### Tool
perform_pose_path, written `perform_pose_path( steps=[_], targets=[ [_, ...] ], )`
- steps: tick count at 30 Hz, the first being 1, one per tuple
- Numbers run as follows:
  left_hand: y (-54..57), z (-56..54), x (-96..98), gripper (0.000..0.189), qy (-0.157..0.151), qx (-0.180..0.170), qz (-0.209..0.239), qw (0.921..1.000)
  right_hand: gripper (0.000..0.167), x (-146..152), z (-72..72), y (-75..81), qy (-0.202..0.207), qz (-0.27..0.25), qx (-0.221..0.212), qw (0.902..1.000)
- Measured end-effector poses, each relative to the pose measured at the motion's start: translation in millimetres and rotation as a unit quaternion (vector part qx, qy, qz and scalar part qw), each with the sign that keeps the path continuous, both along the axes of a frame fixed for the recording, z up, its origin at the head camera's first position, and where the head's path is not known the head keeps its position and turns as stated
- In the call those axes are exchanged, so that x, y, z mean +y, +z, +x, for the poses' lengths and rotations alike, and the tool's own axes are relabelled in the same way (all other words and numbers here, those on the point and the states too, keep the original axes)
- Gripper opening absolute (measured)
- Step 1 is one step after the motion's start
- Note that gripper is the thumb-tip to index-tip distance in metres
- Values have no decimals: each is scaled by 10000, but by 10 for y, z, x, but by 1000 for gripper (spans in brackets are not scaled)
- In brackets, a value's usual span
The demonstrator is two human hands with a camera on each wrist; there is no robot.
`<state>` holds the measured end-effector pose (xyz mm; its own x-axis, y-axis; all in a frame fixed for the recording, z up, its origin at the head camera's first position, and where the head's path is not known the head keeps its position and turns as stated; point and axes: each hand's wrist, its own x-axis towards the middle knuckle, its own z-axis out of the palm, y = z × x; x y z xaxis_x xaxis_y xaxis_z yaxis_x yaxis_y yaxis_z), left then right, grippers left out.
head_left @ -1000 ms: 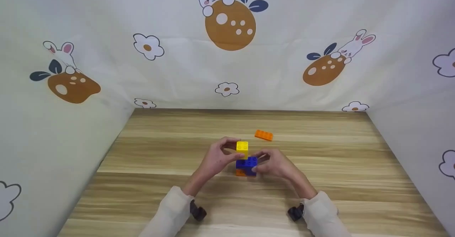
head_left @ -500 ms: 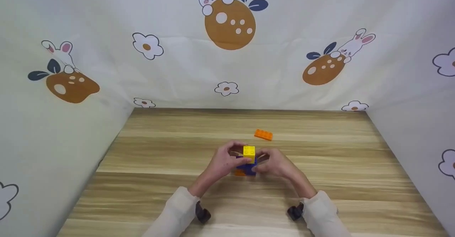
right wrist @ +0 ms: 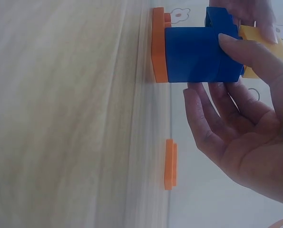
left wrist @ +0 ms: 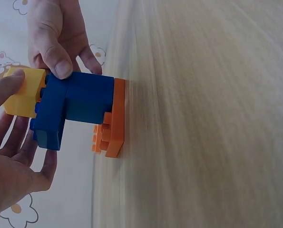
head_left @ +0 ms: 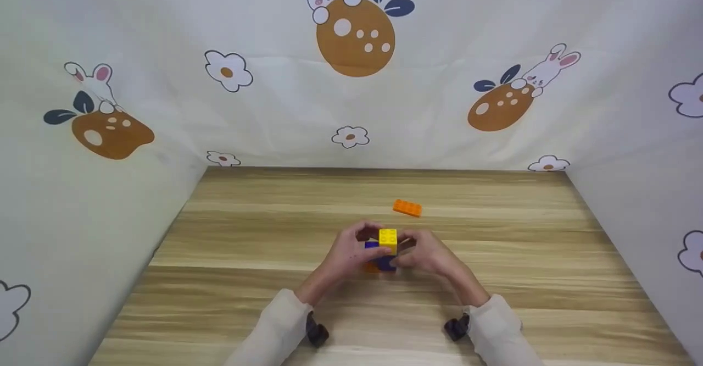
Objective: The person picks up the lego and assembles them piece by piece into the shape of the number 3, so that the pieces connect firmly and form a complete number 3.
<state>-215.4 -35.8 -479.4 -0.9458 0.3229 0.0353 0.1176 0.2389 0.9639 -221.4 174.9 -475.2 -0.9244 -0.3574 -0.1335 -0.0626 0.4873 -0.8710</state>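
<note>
1. Yellow block (head_left: 388,240), studs upward, sits in the left grip (head_left: 351,253), which pinches it between thumb and fingers.
2. Upper blue block (left wrist: 51,114) lies directly below the left grip, the yellow block close against its studs at the end toward the right grip (head_left: 425,251); whether the two are fully seated, I cannot tell.
3. The right grip, just beside the left one, pinches the upper blue block, thumb on the near face, fingers at the back and partly hidden.
4. Lower blue block (left wrist: 89,97) stands beneath the grips, under one end of the upper one, whose other end juts out to the left grip's side.
5. Orange base plate (left wrist: 116,133) carries this stack, lowest under the grips, flat on the wood-grain worktop (head_left: 263,223).
6. Loose orange plate (head_left: 407,208) rests studs up on the worktop, beyond the grips and well apart from the stack.
7. Pale fabric (head_left: 285,113), printed with rabbits and flowers, rises farthest out, behind the worktop's far edge.
</note>
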Motion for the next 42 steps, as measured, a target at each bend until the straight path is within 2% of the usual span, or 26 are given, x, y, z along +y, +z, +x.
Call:
perform_pose_path(
  steps=[13, 19, 26, 31, 36, 42],
  targets=[
    [1, -25, 17, 48, -58, -210, -130, 9997, 42, -15, -9, -4, -71, 226, -60, 9997],
    [21, -47, 16, 47, -113, -346, -289, 9989, 44, -25, -1, -13, -31, 323, 58, 9995],
    [-12, -102, -19, 44, -199, -246, -315, 9990, 42, -24, 5, -17, -44, 256, 76, 9996],
    [-33, -100, -12, 44, -168, -343, -261, 9989, 41, -10, 18, -22, -100, 267, -21, 9996],
    [39, -113, 5, 42, -194, -315, -539, 9979, 41, -4, 15, -22, -150, 238, -19, 9996],
    [102, -144, 2, 37, -427, -83, -838, 9955, 40, -23, 18, -12, -195, 387, -76, 9990]
  ],
)
